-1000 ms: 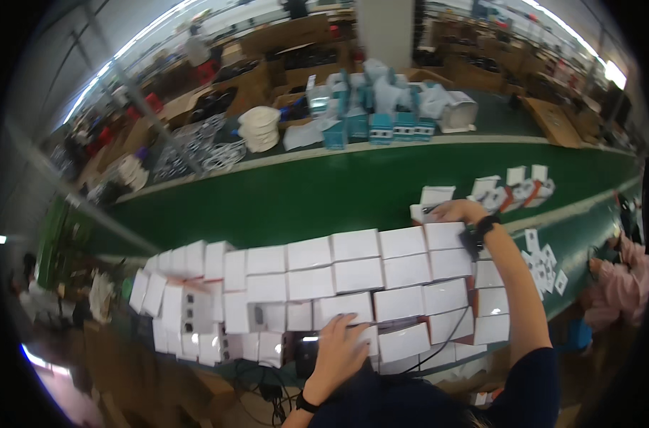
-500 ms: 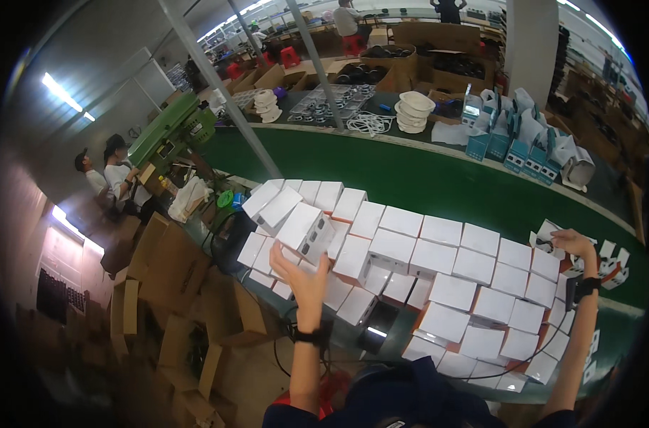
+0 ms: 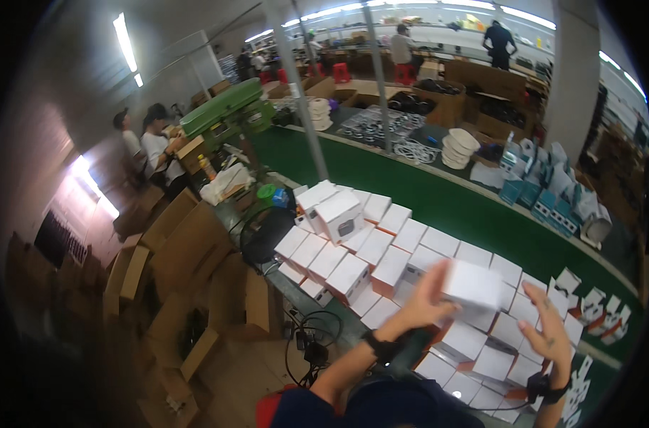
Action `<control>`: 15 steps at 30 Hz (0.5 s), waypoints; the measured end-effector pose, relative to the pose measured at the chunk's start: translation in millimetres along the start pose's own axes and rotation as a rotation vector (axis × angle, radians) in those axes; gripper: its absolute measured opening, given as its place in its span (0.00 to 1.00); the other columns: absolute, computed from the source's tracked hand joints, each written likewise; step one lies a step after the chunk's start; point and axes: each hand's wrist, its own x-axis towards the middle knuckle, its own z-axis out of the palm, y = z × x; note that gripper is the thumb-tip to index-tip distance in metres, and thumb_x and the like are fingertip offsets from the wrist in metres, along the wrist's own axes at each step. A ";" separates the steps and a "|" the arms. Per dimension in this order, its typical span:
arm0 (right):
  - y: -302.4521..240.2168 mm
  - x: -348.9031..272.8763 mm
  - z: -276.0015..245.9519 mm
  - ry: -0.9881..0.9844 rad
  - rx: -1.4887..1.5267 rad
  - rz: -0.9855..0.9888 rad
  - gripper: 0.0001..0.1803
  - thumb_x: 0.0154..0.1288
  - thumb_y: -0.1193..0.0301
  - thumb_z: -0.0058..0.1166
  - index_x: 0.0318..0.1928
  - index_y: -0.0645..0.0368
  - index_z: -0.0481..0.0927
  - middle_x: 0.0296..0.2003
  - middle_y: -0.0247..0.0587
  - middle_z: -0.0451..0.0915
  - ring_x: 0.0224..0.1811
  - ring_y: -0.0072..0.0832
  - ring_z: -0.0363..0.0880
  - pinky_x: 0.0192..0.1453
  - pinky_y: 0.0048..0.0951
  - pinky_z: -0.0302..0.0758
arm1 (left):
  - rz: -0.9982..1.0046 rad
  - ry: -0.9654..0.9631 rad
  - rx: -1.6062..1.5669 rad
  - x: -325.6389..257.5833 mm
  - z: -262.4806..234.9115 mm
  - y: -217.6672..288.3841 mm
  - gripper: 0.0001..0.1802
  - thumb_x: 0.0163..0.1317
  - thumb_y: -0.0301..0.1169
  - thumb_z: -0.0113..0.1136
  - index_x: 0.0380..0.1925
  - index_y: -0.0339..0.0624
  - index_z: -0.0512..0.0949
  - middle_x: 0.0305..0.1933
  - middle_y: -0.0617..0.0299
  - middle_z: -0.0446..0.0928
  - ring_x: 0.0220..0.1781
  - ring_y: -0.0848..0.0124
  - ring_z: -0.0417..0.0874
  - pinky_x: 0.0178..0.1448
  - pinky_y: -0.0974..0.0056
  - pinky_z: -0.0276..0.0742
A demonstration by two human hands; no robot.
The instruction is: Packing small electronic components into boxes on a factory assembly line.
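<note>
My left hand (image 3: 426,303) is closed around one side of a small white carton (image 3: 473,284), raised above the packed boxes and smeared by motion. My right hand (image 3: 549,329) stands to the right of that carton, fingers apart, with nothing in it. Beneath both hands lie rows of similar white boxes (image 3: 349,277), some showing orange lower sides. At the pile's far left end, a white box with a dark device picture (image 3: 340,214) rests on top of others. Both wrists wear dark bands.
Opened white boxes (image 3: 595,307) stand at the right on the green belt (image 3: 388,187). A green machine (image 3: 228,110) and two people (image 3: 156,146) are at the left. Brown cartons (image 3: 185,264) crowd the floor. Black cables (image 3: 311,349) hang by the table edge. Blue boxes (image 3: 545,203) sit beyond the belt.
My left hand has moved right, from the pile's left end to over its middle, with a white carton in it. My right hand has left the opened box and come nearer. The view has shifted.
</note>
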 end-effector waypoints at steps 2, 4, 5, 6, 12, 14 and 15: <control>4.3 -4.7 21.8 -0.002 0.002 -0.045 0.31 0.55 0.72 0.54 0.61 0.67 0.64 0.56 0.59 0.69 0.55 0.53 0.71 0.60 0.39 0.66 | -0.128 -0.348 -0.341 6.6 36.6 2.1 0.48 0.50 0.25 0.68 0.68 0.34 0.50 0.69 0.52 0.54 0.72 0.65 0.53 0.73 0.61 0.49; 8.9 -13.5 32.3 -0.051 -0.005 -0.004 0.33 0.54 0.72 0.55 0.61 0.68 0.64 0.54 0.60 0.69 0.53 0.53 0.71 0.59 0.39 0.67 | -0.121 -0.472 -0.413 1.6 76.7 -21.3 0.46 0.52 0.27 0.66 0.68 0.37 0.51 0.69 0.52 0.55 0.72 0.65 0.54 0.73 0.63 0.50; 13.9 -19.4 37.4 -0.094 -0.010 0.069 0.34 0.52 0.72 0.57 0.61 0.69 0.64 0.53 0.61 0.70 0.52 0.54 0.72 0.58 0.39 0.68 | -0.110 -0.496 -0.476 -4.6 94.2 -36.2 0.45 0.53 0.28 0.65 0.68 0.37 0.52 0.69 0.51 0.56 0.72 0.64 0.55 0.73 0.63 0.50; 24.5 -34.0 44.0 -0.089 -0.014 0.053 0.34 0.52 0.72 0.57 0.61 0.69 0.64 0.53 0.61 0.70 0.52 0.54 0.72 0.58 0.39 0.68 | -0.097 -0.493 -0.465 -9.1 103.4 -41.1 0.45 0.53 0.28 0.65 0.68 0.37 0.52 0.69 0.51 0.56 0.72 0.64 0.55 0.73 0.63 0.50; 40.4 -55.4 40.2 0.132 -0.064 0.169 0.30 0.54 0.74 0.54 0.59 0.69 0.66 0.49 0.59 0.72 0.50 0.50 0.72 0.54 0.38 0.67 | 0.063 -0.171 -0.049 -46.7 140.6 -5.8 0.52 0.48 0.36 0.68 0.68 0.37 0.45 0.68 0.45 0.51 0.70 0.52 0.53 0.72 0.55 0.50; 47.4 -58.9 38.7 0.068 -0.183 0.052 0.31 0.53 0.73 0.55 0.59 0.71 0.66 0.49 0.61 0.72 0.48 0.50 0.72 0.53 0.37 0.69 | 0.095 -0.070 0.136 -53.6 151.4 1.9 0.58 0.41 0.36 0.70 0.67 0.37 0.41 0.67 0.43 0.48 0.70 0.47 0.50 0.72 0.53 0.49; 48.9 -59.0 34.0 0.062 -0.183 0.055 0.31 0.53 0.73 0.55 0.59 0.71 0.66 0.49 0.61 0.72 0.48 0.50 0.72 0.53 0.37 0.69 | 0.090 -0.067 0.132 -52.2 155.4 0.4 0.58 0.41 0.36 0.70 0.67 0.37 0.41 0.67 0.43 0.48 0.70 0.47 0.50 0.72 0.53 0.49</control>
